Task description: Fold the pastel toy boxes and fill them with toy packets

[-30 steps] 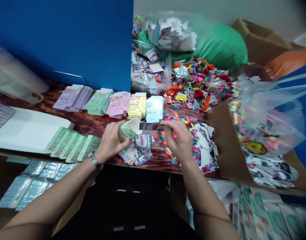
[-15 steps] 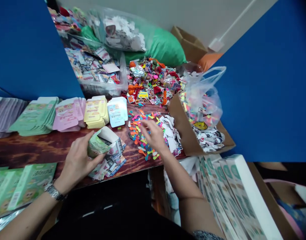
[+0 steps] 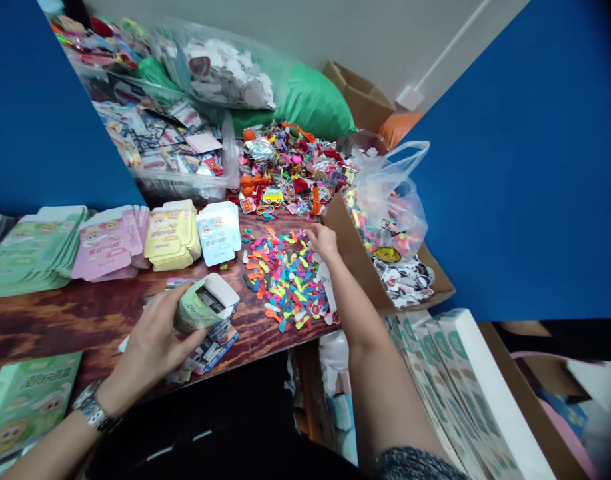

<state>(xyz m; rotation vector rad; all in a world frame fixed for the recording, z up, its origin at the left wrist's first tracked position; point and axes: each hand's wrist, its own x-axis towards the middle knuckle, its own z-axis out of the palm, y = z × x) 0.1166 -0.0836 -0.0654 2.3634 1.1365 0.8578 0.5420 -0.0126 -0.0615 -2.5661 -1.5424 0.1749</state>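
My left hand (image 3: 158, 333) is wrapped round a small green cardboard box (image 3: 194, 311), tilted with its top flap open. Something dark shows inside the box. Under and beside it lie loose printed cards (image 3: 218, 348). Over at the far right edge of a spread of small bright pieces like uninflated balloons (image 3: 290, 277), my right hand (image 3: 324, 241) has its fingers pinched together. What they hold, if anything, I cannot make out. White paper cut-outs (image 3: 327, 280) lie partly hidden beneath my right wrist.
Flat green (image 3: 35, 243), pink (image 3: 108, 243), yellow (image 3: 170, 233) and blue (image 3: 218, 232) cartons line the left. Mixed trinkets (image 3: 295, 163) are heaped behind. At the right, a cardboard tray (image 3: 352, 257) holds cut-outs and a plastic bag (image 3: 395, 207). Filled green boxes (image 3: 32, 400) stand front left.
My right hand has moved from over the balloon-like pieces to their far right edge, and its fingers have come together. My left hand still holds the green box. The view has shifted.
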